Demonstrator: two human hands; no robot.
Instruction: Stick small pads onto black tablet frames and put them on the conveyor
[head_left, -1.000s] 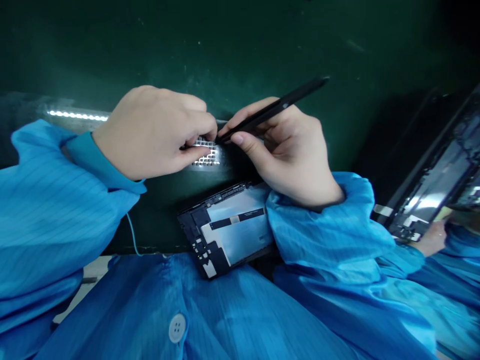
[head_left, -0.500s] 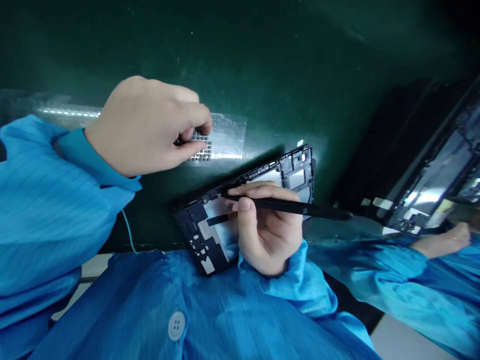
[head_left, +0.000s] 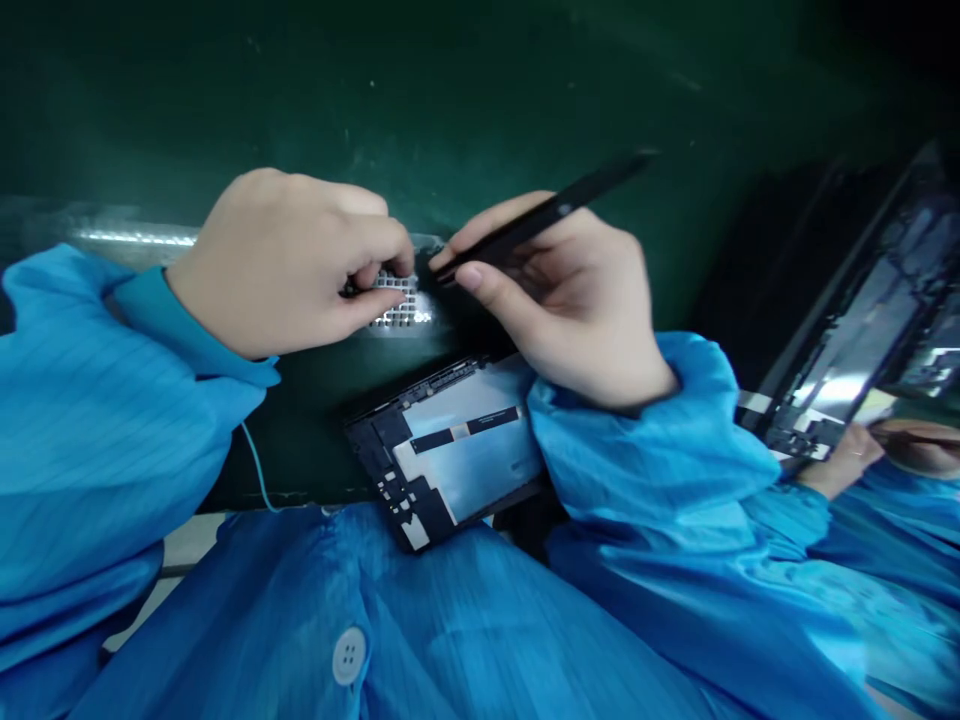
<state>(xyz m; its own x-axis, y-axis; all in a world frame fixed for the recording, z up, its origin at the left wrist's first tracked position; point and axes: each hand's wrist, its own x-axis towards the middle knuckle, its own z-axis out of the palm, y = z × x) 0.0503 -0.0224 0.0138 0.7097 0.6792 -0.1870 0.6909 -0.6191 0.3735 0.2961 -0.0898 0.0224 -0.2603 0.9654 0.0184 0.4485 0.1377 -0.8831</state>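
My left hand [head_left: 292, 265] pinches a clear film sheet with rows of small grey square pads [head_left: 394, 300]; its curled fingers cover part of the grid. In my right hand [head_left: 577, 290] are slim black tweezers [head_left: 525, 228], held between thumb and fingers. Their lower end points at the right edge of the pads, and I cannot tell whether it touches them. Below both hands lies an opened tablet-like device [head_left: 480, 450], tilted on the table edge, with a silvery inside, a dark strip and black edge parts. My right sleeve hides its right end.
The dark green tabletop [head_left: 465, 100] stretches ahead. More clear film [head_left: 135, 238] lies at the left, behind my wrist. To the right, another person's hand [head_left: 844, 462] is at a similar opened device [head_left: 847, 370]. A thin blue cord [head_left: 259, 465] hangs by my left sleeve.
My right hand has lifted the tweezers off the device and moved up to the pad sheet, uncovering the device's middle. My left hand stays nearly in place. The other person's hand has shifted left.
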